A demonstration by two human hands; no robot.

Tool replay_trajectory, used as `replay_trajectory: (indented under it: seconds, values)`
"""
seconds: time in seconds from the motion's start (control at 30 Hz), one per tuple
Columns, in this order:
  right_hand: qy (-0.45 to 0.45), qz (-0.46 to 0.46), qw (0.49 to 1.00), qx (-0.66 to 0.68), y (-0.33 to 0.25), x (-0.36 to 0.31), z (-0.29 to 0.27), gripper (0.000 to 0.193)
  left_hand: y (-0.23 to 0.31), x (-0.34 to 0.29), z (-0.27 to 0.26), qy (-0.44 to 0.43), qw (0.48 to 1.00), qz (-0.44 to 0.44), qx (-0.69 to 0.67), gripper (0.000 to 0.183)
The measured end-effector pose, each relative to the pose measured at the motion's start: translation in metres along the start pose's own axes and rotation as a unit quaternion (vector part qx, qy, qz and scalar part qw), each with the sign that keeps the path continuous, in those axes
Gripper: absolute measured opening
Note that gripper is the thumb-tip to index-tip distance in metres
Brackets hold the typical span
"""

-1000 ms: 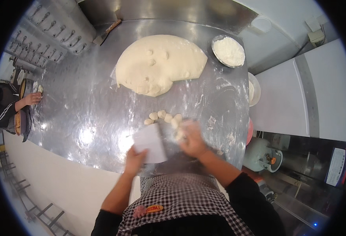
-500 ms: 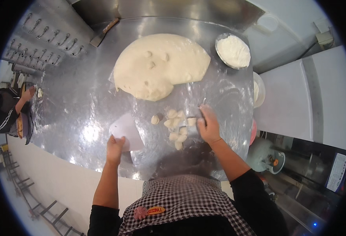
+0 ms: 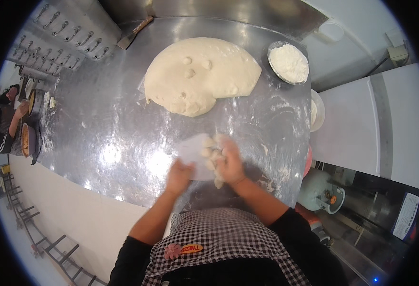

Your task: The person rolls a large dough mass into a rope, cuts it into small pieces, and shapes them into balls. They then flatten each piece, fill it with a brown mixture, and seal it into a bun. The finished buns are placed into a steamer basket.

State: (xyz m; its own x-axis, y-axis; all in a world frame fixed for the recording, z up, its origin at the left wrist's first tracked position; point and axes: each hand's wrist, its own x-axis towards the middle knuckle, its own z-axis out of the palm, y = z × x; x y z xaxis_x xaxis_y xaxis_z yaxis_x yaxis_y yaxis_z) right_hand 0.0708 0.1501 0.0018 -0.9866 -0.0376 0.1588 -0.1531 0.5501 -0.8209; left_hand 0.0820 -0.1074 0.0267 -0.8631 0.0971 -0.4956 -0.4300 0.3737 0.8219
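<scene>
the left hand (image 3: 180,176) is pinched shut on a flat white sheet (image 3: 193,159). the sheet's far side is right by some small dough lumps (image 3: 208,153). these lie between the two hands, on a shiny metal table (image 3: 118,114). the right hand (image 3: 231,162) is curled on the other side of the lumps, touching them — it is blurry, so i can't tell if its fingers squeeze one. past both hands sits a big soft dough (image 3: 202,71). beyond the right hand, farther right, is a bowl (image 3: 273,72) with white flour (image 3: 289,62).
</scene>
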Motion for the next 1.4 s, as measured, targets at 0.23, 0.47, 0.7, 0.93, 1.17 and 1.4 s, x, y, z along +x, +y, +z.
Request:
replay_trajectory:
  seconds: [0.23,0.47,0.7,0.93,1.17,1.4]
  values:
    - [0.020,0.007,1.000,-0.009,-0.002,-0.043,-0.023,0.053,-0.012,-0.039,-0.007,0.033,0.979,-0.104,-0.172,0.029]
    - [-0.106,-0.102,0.989,-0.005,-0.008,-0.053,-0.012,0.043,-0.012,-0.059,0.011,-0.071,0.987,-0.032,-0.140,0.033]
    - [0.006,-0.091,0.995,-0.027,-0.025,-0.039,-0.011,0.046,-0.020,-0.049,0.012,-0.054,0.993,-0.103,-0.007,0.032]
    - [0.085,-0.070,0.992,-0.060,0.019,-0.023,-0.028,0.048,-0.033,-0.054,-0.021,0.111,0.966,-0.114,-0.203,0.030]
    - [0.028,-0.028,0.999,0.010,-0.023,0.014,0.040,0.053,-0.011,0.005,0.025,0.034,0.997,0.004,-0.073,0.032]
    - [-0.127,0.331,0.709,0.610,-0.031,0.036,-0.007,0.048,0.016,-0.022,-0.028,0.057,0.986,-0.035,-0.150,0.040]
